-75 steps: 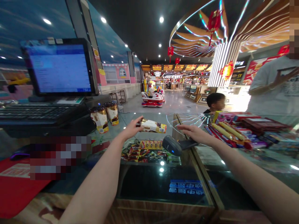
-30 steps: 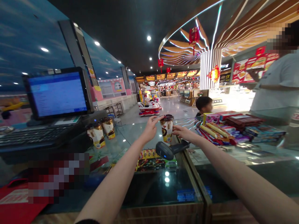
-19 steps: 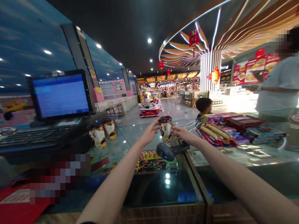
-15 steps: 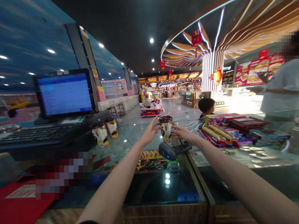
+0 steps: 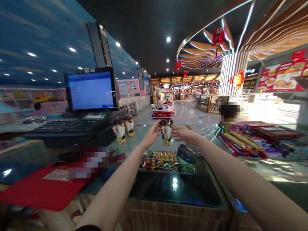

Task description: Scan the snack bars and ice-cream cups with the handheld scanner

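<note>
A lidded drink cup (image 5: 166, 133) with white, brown and yellow print and a dark lid is upright between my two hands over the glass counter. The fingers of my left hand (image 5: 152, 134) touch its left side near the lid. On the other side, my right hand (image 5: 184, 134) has its fingertips against the cup, with the lower fingers loosely spread. To the left stand two similar cups, a nearer cup (image 5: 119, 132) and a farther cup (image 5: 129, 125). A black barcode scanner (image 5: 187, 154) lies below my right hand.
A monitor (image 5: 90, 91) and a keyboard (image 5: 64, 128) occupy the left, above a red sheet (image 5: 53, 189). Snack packets (image 5: 243, 141) are piled at right. Small packets (image 5: 163, 162) show beneath the glass. A person's head (image 5: 229, 112) appears beyond the counter.
The cup and both hands have moved left, away from the scanner and closer to the two other cups. My view has turned left, and the person at the right edge is mostly out of sight.
</note>
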The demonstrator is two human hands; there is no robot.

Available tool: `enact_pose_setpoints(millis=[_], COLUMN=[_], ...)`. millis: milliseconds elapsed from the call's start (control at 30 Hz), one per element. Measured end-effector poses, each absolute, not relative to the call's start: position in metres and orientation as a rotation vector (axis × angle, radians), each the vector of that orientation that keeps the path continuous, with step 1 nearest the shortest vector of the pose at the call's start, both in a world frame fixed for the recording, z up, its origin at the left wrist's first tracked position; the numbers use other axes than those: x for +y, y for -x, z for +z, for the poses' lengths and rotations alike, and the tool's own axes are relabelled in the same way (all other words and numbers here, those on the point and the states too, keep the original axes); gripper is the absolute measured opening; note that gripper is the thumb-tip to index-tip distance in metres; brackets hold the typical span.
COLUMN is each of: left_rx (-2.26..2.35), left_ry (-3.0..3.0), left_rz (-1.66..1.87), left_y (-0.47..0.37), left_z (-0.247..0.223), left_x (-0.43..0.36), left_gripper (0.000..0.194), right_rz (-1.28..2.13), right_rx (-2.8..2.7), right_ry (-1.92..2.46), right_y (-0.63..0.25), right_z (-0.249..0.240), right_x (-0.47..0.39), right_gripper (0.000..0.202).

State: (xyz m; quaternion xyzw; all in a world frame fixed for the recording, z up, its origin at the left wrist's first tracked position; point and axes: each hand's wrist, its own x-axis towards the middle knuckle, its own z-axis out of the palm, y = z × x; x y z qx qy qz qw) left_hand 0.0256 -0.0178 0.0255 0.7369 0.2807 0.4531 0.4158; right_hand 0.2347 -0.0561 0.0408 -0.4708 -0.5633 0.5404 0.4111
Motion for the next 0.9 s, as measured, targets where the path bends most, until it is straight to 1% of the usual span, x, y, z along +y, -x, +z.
enact_pose_setpoints(millis=[233, 433, 667, 900], left_rx=[0.843, 0.917, 1.065, 1.071], left_ry=[-1.816, -1.808, -1.803, -1.769], left_rz=[1.188, 1.210, 1.249, 1.291], left_y=[0.024, 0.063, 0.087, 0.109], left_z=[0.027, 0.029, 0.030, 0.027], left_x=[-0.027, -0.029, -0.030, -0.024], left_gripper=[0.092, 0.091, 0.091, 0.091], right_rz=[1.443, 1.445, 1.399, 1.448], right_rx=[-1.437, -1.406, -1.380, -1.357], right_ry=[1.107, 1.032, 1.001, 0.992], right_y=[-0.181, -0.139, -0.102, -0.074], right_z=[0.040, 0.033, 0.027, 0.019], right_x=[-0.057, -0.056, -0.045, -0.032], right_gripper=[0.025, 0.049, 0.057, 0.080])
